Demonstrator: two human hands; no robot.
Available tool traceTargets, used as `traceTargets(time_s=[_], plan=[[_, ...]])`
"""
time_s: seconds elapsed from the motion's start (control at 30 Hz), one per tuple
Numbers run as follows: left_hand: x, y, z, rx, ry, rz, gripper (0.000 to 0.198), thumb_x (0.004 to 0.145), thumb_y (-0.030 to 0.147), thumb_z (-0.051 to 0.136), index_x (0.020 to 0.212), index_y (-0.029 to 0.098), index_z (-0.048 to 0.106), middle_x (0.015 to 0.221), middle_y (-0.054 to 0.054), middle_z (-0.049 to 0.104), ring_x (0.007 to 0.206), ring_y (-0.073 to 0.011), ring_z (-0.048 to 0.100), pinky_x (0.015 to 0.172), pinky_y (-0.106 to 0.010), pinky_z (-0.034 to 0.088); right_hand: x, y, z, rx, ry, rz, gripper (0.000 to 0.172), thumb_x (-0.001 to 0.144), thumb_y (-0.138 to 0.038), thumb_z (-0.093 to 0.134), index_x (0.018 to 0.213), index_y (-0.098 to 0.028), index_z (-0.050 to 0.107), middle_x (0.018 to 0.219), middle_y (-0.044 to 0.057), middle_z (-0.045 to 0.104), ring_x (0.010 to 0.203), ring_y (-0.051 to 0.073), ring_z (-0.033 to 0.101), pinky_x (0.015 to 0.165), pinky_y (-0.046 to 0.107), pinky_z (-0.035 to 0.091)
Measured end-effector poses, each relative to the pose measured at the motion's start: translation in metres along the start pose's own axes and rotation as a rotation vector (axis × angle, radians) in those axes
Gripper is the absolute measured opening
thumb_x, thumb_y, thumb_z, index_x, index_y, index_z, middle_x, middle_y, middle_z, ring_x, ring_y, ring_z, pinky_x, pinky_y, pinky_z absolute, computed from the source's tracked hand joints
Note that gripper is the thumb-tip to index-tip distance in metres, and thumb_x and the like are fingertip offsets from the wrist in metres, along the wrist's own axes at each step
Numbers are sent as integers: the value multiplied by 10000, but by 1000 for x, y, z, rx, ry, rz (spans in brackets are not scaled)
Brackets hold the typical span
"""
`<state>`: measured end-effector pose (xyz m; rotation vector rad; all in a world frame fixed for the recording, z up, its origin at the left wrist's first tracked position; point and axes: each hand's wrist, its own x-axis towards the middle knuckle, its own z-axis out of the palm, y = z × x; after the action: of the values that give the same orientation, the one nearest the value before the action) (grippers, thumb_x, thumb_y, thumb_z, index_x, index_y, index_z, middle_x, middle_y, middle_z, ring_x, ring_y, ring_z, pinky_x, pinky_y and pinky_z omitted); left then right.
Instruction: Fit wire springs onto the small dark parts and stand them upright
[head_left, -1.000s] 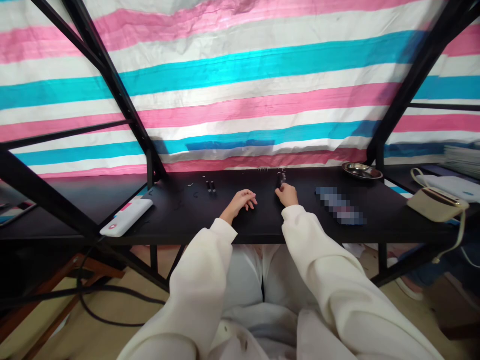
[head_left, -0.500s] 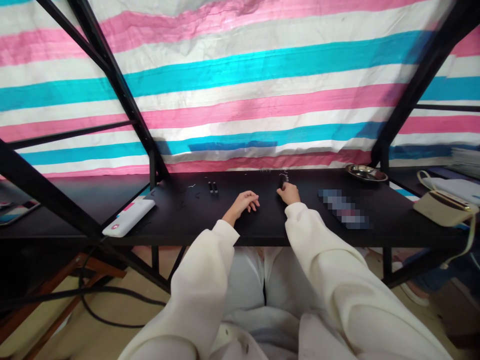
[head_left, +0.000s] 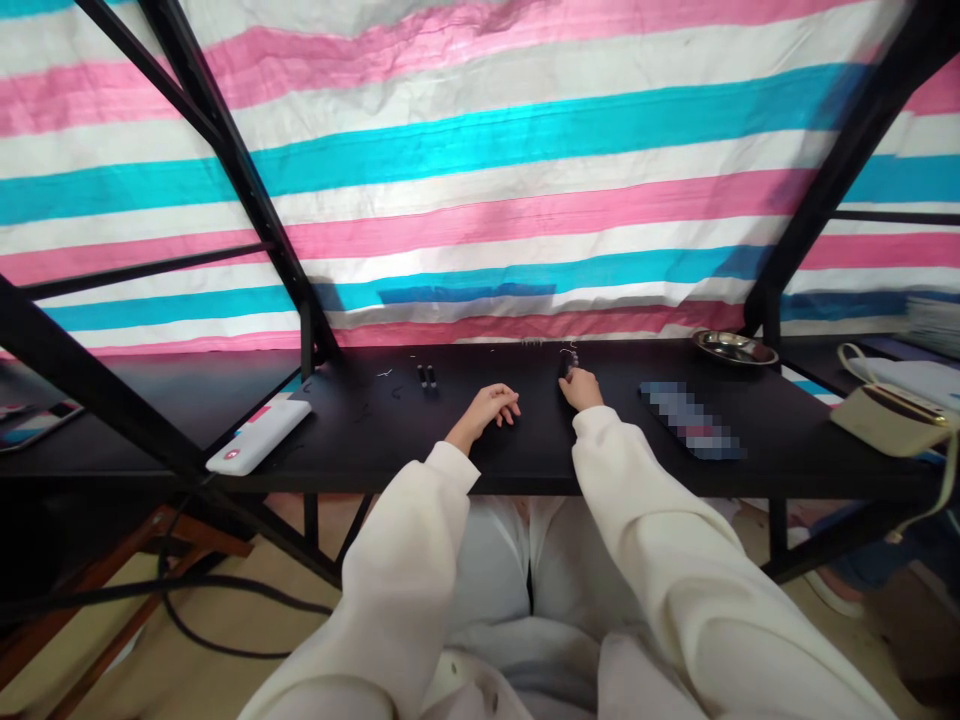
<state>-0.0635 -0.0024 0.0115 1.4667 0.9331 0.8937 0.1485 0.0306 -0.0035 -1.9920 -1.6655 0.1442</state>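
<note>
Small dark piece (head_left: 564, 366): far middle of the black table (head_left: 375, 440), under your right hand (head_left: 582, 388), whose fingertips close on it; the exact grip is too small to read. Left hand (head_left: 491, 406): loosely curled, resting on the table just beside, holding nothing. Handling, by judgement: so tiny a piece wants a light pinch with your wrist braced on the tabletop. Metal dish (head_left: 733, 347): far right, well apart; contents not discernible.

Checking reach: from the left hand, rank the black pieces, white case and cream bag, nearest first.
1. Black pieces, just left of the left hand.
2. White case, table's left edge.
3. Cream bag, far right.
</note>
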Motion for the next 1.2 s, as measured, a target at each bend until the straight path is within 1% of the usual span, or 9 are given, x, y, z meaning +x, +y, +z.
traceTargets(time_s=[0.17,0.37,0.6,0.8,0.9,0.97,1.03,1.13,1.2], plan=[[0,-1,0,4,-1,3,187,759,285,579,721,125,488,614,-38,628,415,-80,549,329,-143,314,-2,1,-4,14,-32,11,183,789,-264,538,852,-126,641,881,138,660,868,217,620,736,269,436],[1,-2,-1,7,-6,3,171,762,268,573,721,124,491,616,-43,628,414,-87,553,329,-153,317,-7,3,-8,26,-66,53,197,769,-181,559,936,-109,633,938,154,656,905,222,619,744,263,440],[0,0,0,24,3,1,164,763,263,568,719,128,487,613,-38,623,415,-87,550,328,-154,316,-15,1,-17,-42,-36,141,241,800,-304,549,927,-129,654,966,172,645,937,265,611,758,322,451],[-4,3,1,35,-4,10,230,737,328,605,727,129,491,607,-36,611,428,-87,547,339,-152,312,-19,-2,-21,-66,-28,178,273,799,-345,551,952,-146,657,989,167,639,957,268,606,765,336,456],[-3,1,1,62,16,21,201,747,313,583,750,131,498,615,-32,603,427,-87,534,353,-164,315,-21,-4,-22,-74,-27,204,291,795,-353,553,977,-147,649,1005,161,637,964,276,604,766,342,458],[-1,-2,-1,121,131,54,136,754,262,556,780,139,502,633,-19,596,435,-78,521,392,-174,344,-22,-4,-23,-78,-29,214,303,792,-354,555,992,-144,641,1012,161,634,965,277,603,767,343,459],[2,-5,-5,217,381,112,117,738,186,539,847,158,504,704,-8,597,486,-71,528,481,-193,406,-23,-4,-24,-81,-34,217,304,793,-352,552,992,-139,636,1011,166,631,960,271,605,770,341,457],[4,-8,-16,354,811,176,290,702,103,517,981,182,498,1003,-55,569,679,-89,570,703,-247,462,-27,-4,-25,-78,-33,212,290,797,-341,538,976,-133,633,999,180,628,936,262,612,763,340,457],[4,-8,-22,388,977,163,369,704,91,501,1061,180,487,1239,-109,429,851,-122,573,831,-274,437,-31,-4,-25,-75,-27,203,282,800,-340,523,955,-135,638,978,182,632,915,263,616,752,344,457]])
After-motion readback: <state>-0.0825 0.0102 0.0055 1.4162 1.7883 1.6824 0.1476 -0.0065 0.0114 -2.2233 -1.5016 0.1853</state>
